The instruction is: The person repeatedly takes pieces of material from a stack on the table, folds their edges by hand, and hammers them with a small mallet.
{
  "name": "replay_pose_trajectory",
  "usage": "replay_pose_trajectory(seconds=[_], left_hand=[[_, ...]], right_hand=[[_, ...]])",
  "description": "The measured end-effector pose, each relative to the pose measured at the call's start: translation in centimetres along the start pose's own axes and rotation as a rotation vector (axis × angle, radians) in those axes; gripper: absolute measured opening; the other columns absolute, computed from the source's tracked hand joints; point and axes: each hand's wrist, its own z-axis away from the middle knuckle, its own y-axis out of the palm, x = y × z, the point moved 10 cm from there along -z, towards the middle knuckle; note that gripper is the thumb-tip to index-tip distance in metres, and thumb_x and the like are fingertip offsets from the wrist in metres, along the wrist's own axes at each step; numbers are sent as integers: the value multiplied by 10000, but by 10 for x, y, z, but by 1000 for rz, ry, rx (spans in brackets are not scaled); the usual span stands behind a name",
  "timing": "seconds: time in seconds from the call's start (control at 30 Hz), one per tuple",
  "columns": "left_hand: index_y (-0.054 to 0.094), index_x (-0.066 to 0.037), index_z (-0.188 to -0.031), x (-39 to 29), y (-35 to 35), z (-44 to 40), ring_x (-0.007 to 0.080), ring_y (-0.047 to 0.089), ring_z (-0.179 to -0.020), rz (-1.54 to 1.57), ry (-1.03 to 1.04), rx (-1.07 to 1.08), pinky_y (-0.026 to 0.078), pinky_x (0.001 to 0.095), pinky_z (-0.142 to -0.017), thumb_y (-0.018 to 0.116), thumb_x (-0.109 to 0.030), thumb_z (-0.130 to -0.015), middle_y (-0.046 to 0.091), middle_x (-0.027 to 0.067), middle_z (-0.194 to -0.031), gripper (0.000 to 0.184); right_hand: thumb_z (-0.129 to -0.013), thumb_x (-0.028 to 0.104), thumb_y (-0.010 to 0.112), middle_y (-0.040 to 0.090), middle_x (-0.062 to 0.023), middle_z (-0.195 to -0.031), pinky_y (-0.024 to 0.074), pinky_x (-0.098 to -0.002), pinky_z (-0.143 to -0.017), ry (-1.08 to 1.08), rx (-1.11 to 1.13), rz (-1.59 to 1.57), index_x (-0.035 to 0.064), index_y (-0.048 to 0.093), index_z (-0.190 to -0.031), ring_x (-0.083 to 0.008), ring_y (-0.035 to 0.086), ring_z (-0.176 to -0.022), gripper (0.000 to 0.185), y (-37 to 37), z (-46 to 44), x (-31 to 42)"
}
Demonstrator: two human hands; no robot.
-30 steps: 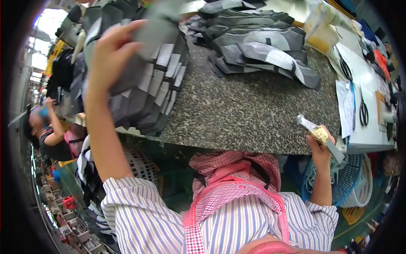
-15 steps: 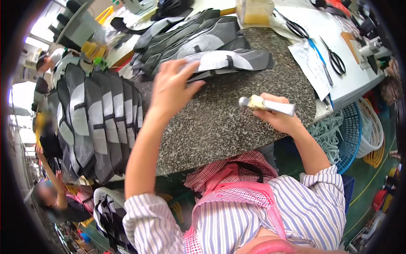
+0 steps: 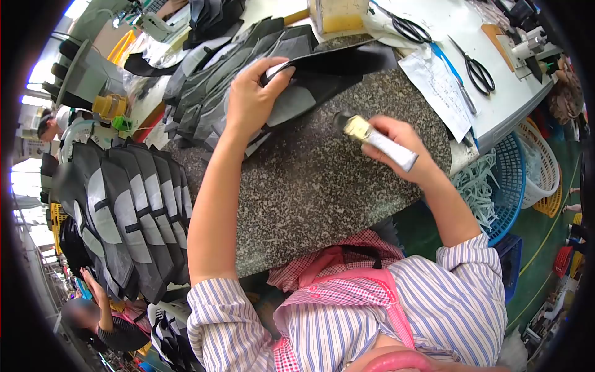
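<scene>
My left hand (image 3: 255, 93) is closed on one end of a black shoe upper piece (image 3: 347, 59), thumb and fingers pinching it. The piece is lifted on edge, its dark side facing me, and stretches right from the hand. Beneath it lies a pile of grey and black upper pieces (image 3: 214, 87), partly overlapping. In my right hand (image 3: 403, 146) is a hammer (image 3: 385, 147) with a white handle and yellow wrapping near its dark, blurred head. It is held over the speckled stone slab (image 3: 322, 192), apart from the pieces.
More layered upper pieces (image 3: 133, 214) hang at the left. Two black scissors (image 3: 477, 75), a paper sheet (image 3: 437, 93) and a glue-coloured tub (image 3: 338, 15) lie beyond the slab. A blue basket (image 3: 505, 186) of pale strips stands right. A co-worker (image 3: 108, 316) is at lower left.
My left hand has taken hold of the top upper piece and raised it on edge. My right hand has shifted slightly up and left with the hammer turned. The whole view has shifted.
</scene>
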Motion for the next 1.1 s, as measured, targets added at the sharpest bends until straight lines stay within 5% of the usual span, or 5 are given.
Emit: replay_pose_trajectory(seconds=[0.2,0.77,0.87,1.0,1.1], left_hand=[[659,-4,-1013,-10,-35,1,86,483,-686,31,-15,-240,423,251,-654,631,-250,-907,595,11,-722,270],[596,-109,-1229,-43,7,55,352,563,-1139,-405,491,75,463,409,-952,713,-30,-712,591,154,-1234,536],[638,-110,-1181,-27,-25,43,295,632,-1079,-174,366,-108,488,341,-915,532,157,-739,654,158,-1150,527],[629,38,-1055,-11,-190,69,229,612,-796,-36,-56,-925,481,341,-764,593,-135,-922,672,126,-946,222],[614,53,-1050,-49,-273,129,227,640,-868,-120,148,-1180,491,342,-804,604,-185,-928,676,151,-996,268]], right_hand=[[-835,229,744,517,17,-828,434,-232,-585,136,-10,-965,61,524,-1066,-68,488,-665,361,36,-19,-18],[-785,-22,652,593,-54,-927,456,-300,-572,109,-177,-1287,46,553,-1100,-154,571,-707,337,101,-87,-63],[-768,15,695,573,-28,-862,439,-292,-555,165,-225,-1090,76,558,-1044,-139,540,-654,314,92,-85,-66],[-764,62,711,574,-10,-776,442,-261,-542,100,-343,-1092,50,600,-933,-113,537,-612,203,76,-88,-70],[-764,74,713,573,-7,-758,433,-261,-527,108,-330,-1125,59,596,-923,-110,519,-576,198,76,-93,-79]])
